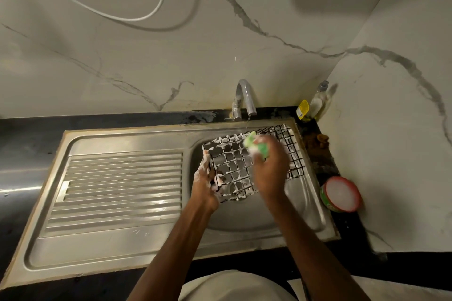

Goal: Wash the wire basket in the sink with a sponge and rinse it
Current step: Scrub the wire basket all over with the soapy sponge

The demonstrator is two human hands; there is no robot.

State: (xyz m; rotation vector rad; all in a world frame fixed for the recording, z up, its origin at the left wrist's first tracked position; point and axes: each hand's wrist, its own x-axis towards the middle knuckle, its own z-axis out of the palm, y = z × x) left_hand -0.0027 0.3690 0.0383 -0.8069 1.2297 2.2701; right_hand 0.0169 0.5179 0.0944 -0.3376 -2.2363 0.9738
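Basket (234,166) of black wire, covered with white foam, sits tilted over the sink bowl (256,217), with its far edge near the tap (245,98). My left hand (208,183) grips its left side, with foamy fingers curled around the wire. My right hand (269,166) holds a green sponge (256,146) against the top of the basket, with fingers closed around it. A thin stream of water falls from the tap. On the counter to the right stands a round tub (341,194) with white paste inside, and in the corner a bottle (318,100) of liquid.
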